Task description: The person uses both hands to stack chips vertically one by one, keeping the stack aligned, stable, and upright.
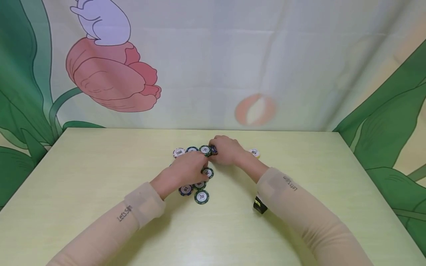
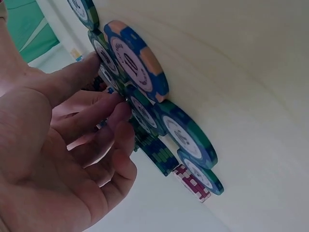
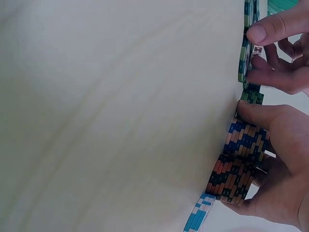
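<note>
In the head view, several poker chips lie flat and in stacks near the table's middle. My left hand (image 1: pixel 189 167) pinches the edges of a green poker chip (image 1: pixel 208 173) between thumb and fingers. In the left wrist view, a blue-and-orange chip (image 2: pixel 130 63) lies close beside that grip. My right hand (image 1: pixel 227 150) is just beyond and to the right, curled round poker chip stacks. The right wrist view shows a blue-and-orange stack (image 3: pixel 245 140) and a black-and-orange stack (image 3: pixel 231 178) between its thumb and fingers. Part of both stacks is hidden behind the hand.
A green chip marked 20 (image 1: pixel 201 197) lies nearest the front. White chips marked 500 (image 1: pixel 179 152) stand at the back left, and a white-and-yellow chip (image 1: pixel 254 153) is right of the right hand. A small black object (image 1: pixel 260 205) sits beside the right sleeve. A printed curtain (image 1: pixel 206 74) hangs behind the table.
</note>
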A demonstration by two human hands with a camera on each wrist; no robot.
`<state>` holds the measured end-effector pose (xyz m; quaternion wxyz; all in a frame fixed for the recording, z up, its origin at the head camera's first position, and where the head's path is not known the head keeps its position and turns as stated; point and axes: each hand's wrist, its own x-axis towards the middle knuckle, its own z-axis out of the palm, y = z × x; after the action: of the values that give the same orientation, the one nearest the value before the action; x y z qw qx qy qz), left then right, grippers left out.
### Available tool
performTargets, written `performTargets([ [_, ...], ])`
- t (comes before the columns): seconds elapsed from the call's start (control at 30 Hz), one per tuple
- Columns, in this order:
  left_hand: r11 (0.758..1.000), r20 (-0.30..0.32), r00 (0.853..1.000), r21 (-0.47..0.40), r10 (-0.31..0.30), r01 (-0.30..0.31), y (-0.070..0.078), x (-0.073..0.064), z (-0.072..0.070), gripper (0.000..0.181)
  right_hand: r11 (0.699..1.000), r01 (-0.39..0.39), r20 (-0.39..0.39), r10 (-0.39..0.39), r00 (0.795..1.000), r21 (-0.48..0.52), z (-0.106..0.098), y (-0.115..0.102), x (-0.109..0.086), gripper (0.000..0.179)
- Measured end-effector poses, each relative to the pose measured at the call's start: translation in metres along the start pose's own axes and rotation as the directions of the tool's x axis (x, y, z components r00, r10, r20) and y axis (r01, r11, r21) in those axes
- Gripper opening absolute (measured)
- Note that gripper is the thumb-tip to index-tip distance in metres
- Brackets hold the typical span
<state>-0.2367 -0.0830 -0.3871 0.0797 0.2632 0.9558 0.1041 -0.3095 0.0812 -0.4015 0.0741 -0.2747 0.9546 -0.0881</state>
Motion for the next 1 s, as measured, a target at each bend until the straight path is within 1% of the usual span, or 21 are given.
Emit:
performTargets([
  [0.13, 1.000, 0.006, 1.000, -0.003, 0.001, -0.001, 0.000, 0.000, 0.000, 0.027, 1.000, 0.005, -0.002, -0.005, 1.000, -0.006, 0.001, 0.000, 0.000, 0.038],
  [0.33, 1.000, 0.017, 1.000, 0.025, 0.003, -0.003, 0.000, 0.002, 0.001, 0.033, 1.000, 0.007, 0.001, -0.007, 1.000, -0.014, 0.002, -0.001, -0.001, 0.038],
  [0.43, 0.997, 0.019, 0.999, 0.064, 0.030, -0.031, 0.000, 0.002, 0.002, 0.033, 1.000, 0.006, 0.001, -0.006, 1.000, -0.024, 0.001, -0.002, -0.001, 0.037],
  [0.57, 0.990, 0.005, 0.997, 0.118, 0.078, -0.078, -0.002, 0.003, 0.006, 0.029, 0.999, 0.007, -0.001, -0.007, 1.000, -0.035, 0.000, -0.002, -0.001, 0.036],
  [0.73, 0.989, -0.020, 0.992, 0.085, 0.123, -0.121, -0.009, 0.002, 0.009, 0.026, 0.999, 0.004, 0.002, -0.004, 1.000, -0.047, 0.001, 0.000, -0.001, 0.036],
  [0.83, 0.987, -0.046, 0.989, 0.075, 0.143, -0.140, -0.013, 0.002, 0.006, 0.026, 0.999, 0.008, -0.002, -0.008, 1.000, -0.053, 0.002, 0.000, 0.000, 0.035],
  [0.9, 0.988, -0.066, 0.988, 0.079, 0.140, -0.135, -0.016, 0.001, 0.003, 0.026, 0.999, 0.012, -0.005, -0.012, 1.000, -0.051, 0.002, 0.001, 0.000, 0.035],
  [1.0, 0.992, -0.081, 0.991, 0.073, 0.105, -0.099, -0.021, 0.002, -0.004, 0.025, 0.999, 0.018, -0.008, -0.019, 1.000, -0.048, 0.002, 0.001, 0.002, 0.033],
])
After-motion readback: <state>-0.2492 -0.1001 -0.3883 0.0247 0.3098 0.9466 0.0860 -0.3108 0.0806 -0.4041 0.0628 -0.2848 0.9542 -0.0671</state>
